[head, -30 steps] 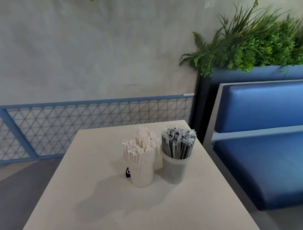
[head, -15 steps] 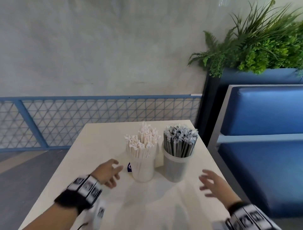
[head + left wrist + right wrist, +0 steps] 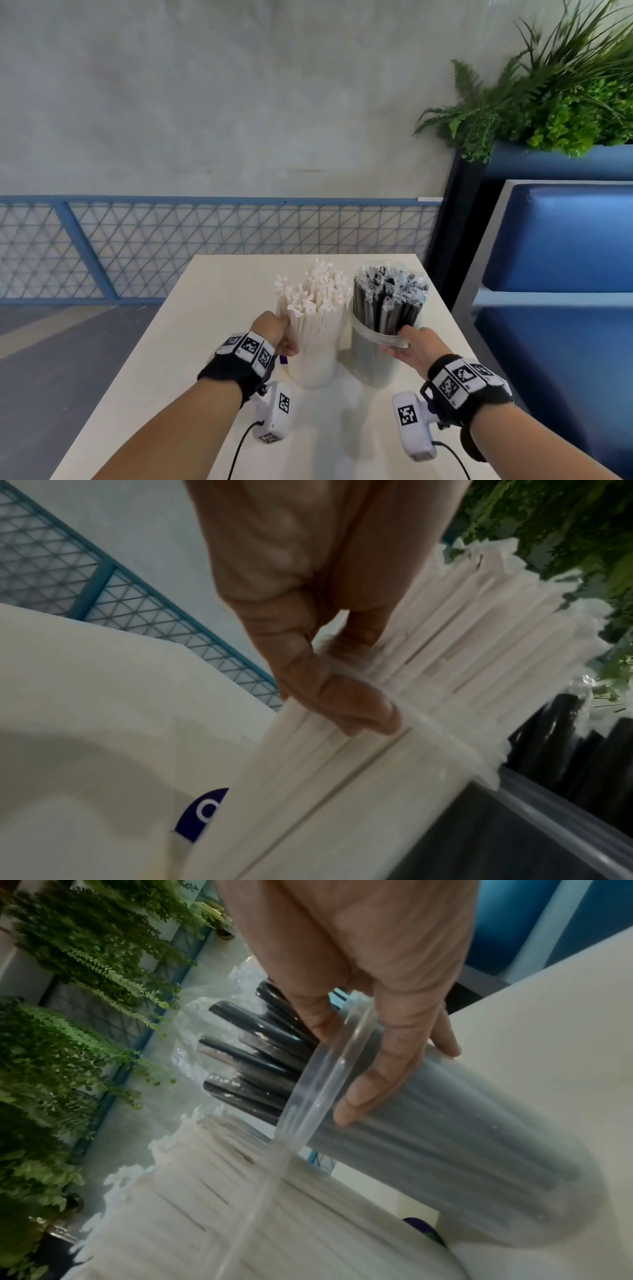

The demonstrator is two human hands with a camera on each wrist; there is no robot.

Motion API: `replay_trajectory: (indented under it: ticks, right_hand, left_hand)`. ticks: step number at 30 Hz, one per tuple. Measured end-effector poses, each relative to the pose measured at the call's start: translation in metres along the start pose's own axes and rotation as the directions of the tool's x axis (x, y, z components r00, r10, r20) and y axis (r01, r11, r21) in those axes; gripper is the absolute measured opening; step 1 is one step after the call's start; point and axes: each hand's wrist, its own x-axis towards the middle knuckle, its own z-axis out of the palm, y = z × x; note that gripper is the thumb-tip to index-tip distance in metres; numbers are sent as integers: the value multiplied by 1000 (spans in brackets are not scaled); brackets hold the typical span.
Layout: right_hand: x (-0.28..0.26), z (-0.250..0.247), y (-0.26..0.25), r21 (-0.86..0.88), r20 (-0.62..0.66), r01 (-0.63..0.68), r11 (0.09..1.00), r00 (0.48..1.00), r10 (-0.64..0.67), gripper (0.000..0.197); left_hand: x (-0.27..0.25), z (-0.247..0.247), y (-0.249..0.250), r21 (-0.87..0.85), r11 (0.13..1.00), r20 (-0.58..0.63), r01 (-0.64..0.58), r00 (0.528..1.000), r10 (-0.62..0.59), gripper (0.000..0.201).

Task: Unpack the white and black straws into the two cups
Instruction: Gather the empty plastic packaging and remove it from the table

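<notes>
- Table (image 3: 212, 342): pale cream top; both cups stand near its middle, toward the far edge, side by side and just short of touching.
- Left cup (image 3: 313, 359): translucent plastic, upright, packed with white straws (image 3: 313, 305) in paper wrappers. Wrapper ends stick up well above the rim, ragged and uneven in height.
- Right cup (image 3: 373, 359): translucent plastic, upright in the head view, packed with black straws (image 3: 387, 301) in clear film wrappers. Crinkled film ends stand above the rim.
- Left hand (image 3: 274, 334): at the left side of the left cup, at rim height. In the left wrist view the thumb (image 3: 329, 696) is pressed onto the rim and the white wrappers; another finger lies against the straws behind it. The remaining fingers are hidden behind the hand, so cannot tell how they lie.
- Right hand (image 3: 416, 346): at the near right side of the right cup. In the right wrist view the fingers (image 3: 387, 1069) curl over the rim and down the outer wall, slightly spread; one finger reaches inside the rim against the black straws.
- Small purple label (image 3: 283, 359) with a white ring lies flat on the table at the base of the left cup, left side, partly hidden.
- Both wrists carry black bands with printed markers and a white camera unit.
- Beyond the far edge: blue mesh railing (image 3: 205, 246), grey wall. To the right: blue bench (image 3: 561, 240), green plants (image 3: 555, 96).
</notes>
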Motion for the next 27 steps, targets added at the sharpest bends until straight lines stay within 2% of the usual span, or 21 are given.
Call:
replay_trajectory:
  ticks: [3,6,15,20,24,27]
  right_hand:
    - [15,14,-5,7,-2,5,1000,1000,-5,22]
    - [31,37,-15,32,16,12,999,1000,-13,13]
    - [96,112,-33,50,39,20,999,999,-22,17]
    - [121,128,-29,26,32,-5,1000,999,4,13]
    - [128,130,-22,21,16,3,1000,1000,-3,28]
    - [124,124,-20,12,27,-15,1000,1000,14,37]
  left_hand:
    - [9,-9,8,-8,1000,-26,-7,1000,7,30]
    - [25,-21,20,-38,999,-62,-25,998,23,27]
    - [89,-55,53,-206,974,-244,-91,969,39,28]
    - [110,-57,48,-239,970,-233,-43,972,-14,30]
    - [113,-59,42,-234,971,-201,-42,980,-6,30]
    - [110,-60,35,-218,974,-202,-69,979,24,44]
